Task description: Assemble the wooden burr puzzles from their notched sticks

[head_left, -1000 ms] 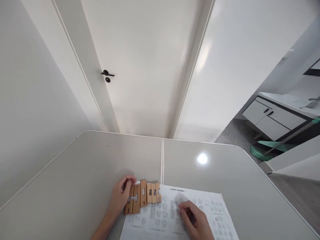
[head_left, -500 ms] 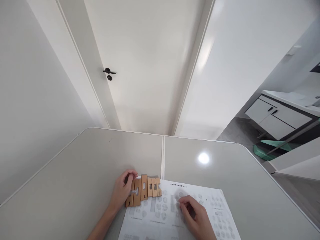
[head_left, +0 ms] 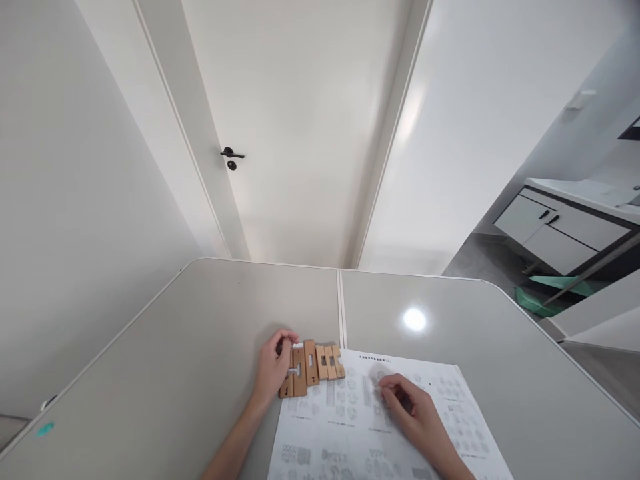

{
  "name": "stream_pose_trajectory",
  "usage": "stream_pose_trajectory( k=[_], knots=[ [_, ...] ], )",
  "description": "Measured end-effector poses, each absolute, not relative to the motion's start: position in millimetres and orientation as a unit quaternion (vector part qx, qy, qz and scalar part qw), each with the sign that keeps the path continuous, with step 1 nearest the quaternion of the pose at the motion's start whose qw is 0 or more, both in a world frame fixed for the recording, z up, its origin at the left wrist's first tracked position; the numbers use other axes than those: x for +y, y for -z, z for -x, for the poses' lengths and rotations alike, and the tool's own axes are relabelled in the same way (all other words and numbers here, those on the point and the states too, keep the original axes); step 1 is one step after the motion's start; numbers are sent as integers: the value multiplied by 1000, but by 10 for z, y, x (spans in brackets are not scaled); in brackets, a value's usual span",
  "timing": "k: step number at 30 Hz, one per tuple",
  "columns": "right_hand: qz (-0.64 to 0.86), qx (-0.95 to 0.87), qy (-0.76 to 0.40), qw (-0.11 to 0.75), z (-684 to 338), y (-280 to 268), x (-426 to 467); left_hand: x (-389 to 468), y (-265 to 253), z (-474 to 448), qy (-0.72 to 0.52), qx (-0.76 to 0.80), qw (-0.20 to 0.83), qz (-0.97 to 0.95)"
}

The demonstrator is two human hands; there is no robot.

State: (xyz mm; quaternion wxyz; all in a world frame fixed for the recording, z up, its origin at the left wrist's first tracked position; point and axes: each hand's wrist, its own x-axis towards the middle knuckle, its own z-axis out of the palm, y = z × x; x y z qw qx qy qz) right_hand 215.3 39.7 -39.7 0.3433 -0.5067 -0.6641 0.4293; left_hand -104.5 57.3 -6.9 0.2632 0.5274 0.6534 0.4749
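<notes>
Notched wooden pieces (head_left: 312, 372) lie in a row at the printed sheet's (head_left: 325, 437) upper-left corner. Left hand (head_left: 271, 363) curls at the leftmost; grip cannot be determined. Right hand (head_left: 414, 405), half-open, shows nothing held. Light fingertip pressure should preserve alignment.

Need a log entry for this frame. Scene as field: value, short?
left hand: curled at left end of wooden pieces; grip unclear
right hand: part-curled over printed sheet; holding nothing visible
wooden pieces: side by side, over sheet's upper left corner; some marked
table: grey, light seam
behind: white door, black handle
</notes>
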Motion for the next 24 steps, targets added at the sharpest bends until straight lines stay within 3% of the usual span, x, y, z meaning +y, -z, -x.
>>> stream_pose_trajectory(
  k=[24],
  knots=[
    [521,-653,-431,341,-2120,301,364,579,102,1069,-490,648,285,-509]
  ],
)
